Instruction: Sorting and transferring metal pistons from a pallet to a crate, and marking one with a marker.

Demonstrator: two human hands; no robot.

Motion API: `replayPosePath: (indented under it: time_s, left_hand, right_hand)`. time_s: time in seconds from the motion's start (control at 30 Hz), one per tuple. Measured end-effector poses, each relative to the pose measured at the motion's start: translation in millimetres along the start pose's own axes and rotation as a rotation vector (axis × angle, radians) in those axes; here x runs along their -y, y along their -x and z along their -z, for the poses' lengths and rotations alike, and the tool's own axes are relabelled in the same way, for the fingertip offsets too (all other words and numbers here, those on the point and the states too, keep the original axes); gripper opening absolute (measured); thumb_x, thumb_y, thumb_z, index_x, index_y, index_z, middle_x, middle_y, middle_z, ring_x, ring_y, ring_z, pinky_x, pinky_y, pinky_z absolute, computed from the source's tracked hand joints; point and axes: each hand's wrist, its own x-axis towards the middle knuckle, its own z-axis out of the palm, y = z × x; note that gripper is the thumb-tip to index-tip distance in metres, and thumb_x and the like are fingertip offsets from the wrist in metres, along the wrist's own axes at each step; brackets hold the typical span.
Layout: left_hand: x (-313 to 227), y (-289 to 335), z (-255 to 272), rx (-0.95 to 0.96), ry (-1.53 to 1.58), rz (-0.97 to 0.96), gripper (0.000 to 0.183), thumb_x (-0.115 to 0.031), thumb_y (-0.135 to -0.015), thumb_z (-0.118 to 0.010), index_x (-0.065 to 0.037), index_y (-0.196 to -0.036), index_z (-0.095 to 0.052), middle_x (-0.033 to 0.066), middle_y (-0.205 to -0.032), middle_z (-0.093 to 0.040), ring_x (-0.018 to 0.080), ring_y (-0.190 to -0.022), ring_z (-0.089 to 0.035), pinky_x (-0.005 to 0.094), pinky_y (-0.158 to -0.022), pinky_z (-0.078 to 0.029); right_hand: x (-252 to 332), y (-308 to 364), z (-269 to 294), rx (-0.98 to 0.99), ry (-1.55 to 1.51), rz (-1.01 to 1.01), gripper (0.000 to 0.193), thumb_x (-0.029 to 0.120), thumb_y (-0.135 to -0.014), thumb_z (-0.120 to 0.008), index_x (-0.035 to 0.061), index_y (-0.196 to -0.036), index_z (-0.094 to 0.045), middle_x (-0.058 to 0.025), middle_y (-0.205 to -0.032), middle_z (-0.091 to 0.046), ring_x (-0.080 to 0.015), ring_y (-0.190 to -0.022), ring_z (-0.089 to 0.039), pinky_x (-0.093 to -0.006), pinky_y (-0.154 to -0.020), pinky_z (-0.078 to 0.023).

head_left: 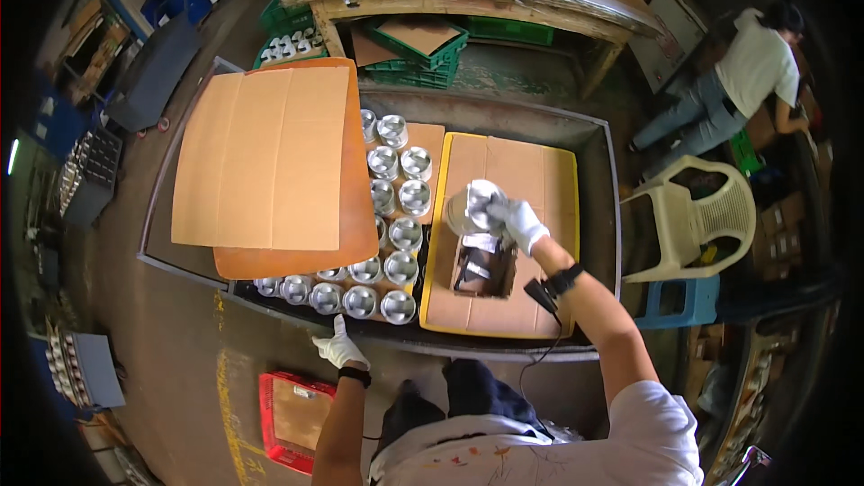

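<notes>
My right hand (pixel 519 222), in a white glove, is closed on a silver metal piston (pixel 479 204). It holds the piston above a yellow-rimmed board covered with cardboard (pixel 544 288). Under the piston, an opening (pixel 486 277) in the cardboard shows dark and white material that I cannot make out. My left hand (pixel 340 347), also gloved, is open and empty by the cart's front edge, just below the nearest row of pistons (pixel 361 301). Several more pistons stand in rows on cardboard at the middle of the cart, partly hidden by a large orange-edged board with cardboard on top (pixel 261 162).
The metal cart's dark rim (pixel 615 216) surrounds everything. Behind it stands a wooden workbench (pixel 486 7) with green crates (pixel 414 67) underneath. A cream plastic chair (pixel 697 220) and blue stool (pixel 679 302) are at right, near another person (pixel 756 63). A red crate (pixel 266 414) lies at lower left.
</notes>
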Motion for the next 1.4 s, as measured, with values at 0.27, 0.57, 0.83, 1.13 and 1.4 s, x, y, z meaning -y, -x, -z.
replayPosePath:
  time_s: [0.27, 0.57, 0.83, 1.13, 1.4]
  left_hand:
    - [7, -5, -58, -0.123, -0.116, 0.137, 0.077, -0.018, -0.087, -0.062, 0.003, -0.146, -0.018, 0.0303, -0.134, -0.046, 0.0418, -0.118, -0.052, 0.0447, -0.097, -0.044]
    - [-15, -2, -81, -0.141, -0.030, 0.157, 0.071, -0.009, -0.092, -0.053, -0.003, -0.150, -0.012, 0.0269, -0.144, -0.038, 0.0374, -0.120, -0.052, 0.0395, -0.099, -0.045]
    - [-19, -7, -83, -0.143, 0.060, 0.205, 0.067, -0.005, -0.091, -0.051, -0.002, -0.149, -0.018, 0.0253, -0.144, -0.038, 0.0346, -0.120, -0.051, 0.0395, -0.099, -0.045]
    - [-29, 0, -82, -0.107, -0.037, 0.199, 0.068, -0.008, -0.091, -0.052, 0.002, -0.148, -0.016, 0.0279, -0.144, -0.036, 0.0378, -0.122, -0.050, 0.0409, -0.102, -0.042]
    - [-6, -4, -68, -0.178, -0.180, 0.211, 0.072, -0.017, -0.090, -0.055, 0.001, -0.148, -0.016, 0.0294, -0.140, -0.040, 0.0412, -0.120, -0.050, 0.0417, -0.100, -0.043]
  right_hand:
    - [-26, -253, -20, -0.216, 0.254, -0.088, 0.028, 0.025, -0.088, -0.059, -0.0013, -0.089, -0.068, -0.0130, -0.068, -0.066, -0.0204, -0.047, -0.061, -0.0336, -0.038, -0.046]
    - [-94, -411, -26, -0.385, 0.537, -0.147, 0.038, 0.032, -0.083, -0.058, -0.0030, -0.094, -0.069, -0.0190, -0.075, -0.068, -0.0300, -0.066, -0.068, -0.0411, -0.057, -0.051]
    - [-98, -434, -73, -0.387, 0.729, -0.174, 0.038, 0.029, -0.084, -0.052, -0.0028, -0.095, -0.069, -0.0270, -0.096, -0.066, -0.0388, -0.094, -0.066, -0.0431, -0.076, -0.051]
    - [-110, -402, -9, -0.055, 0.856, 0.144, 0.035, 0.036, -0.094, -0.050, 0.0054, -0.101, -0.065, -0.0095, -0.070, -0.065, -0.0212, -0.049, -0.060, -0.0351, -0.044, -0.048]
    - [-26, -124, -8, 0.087, 0.151, -0.304, 0.038, 0.031, -0.094, -0.056, 0.0016, -0.118, -0.058, -0.0111, -0.086, -0.067, -0.0170, -0.061, -0.062, -0.0286, -0.056, -0.052]
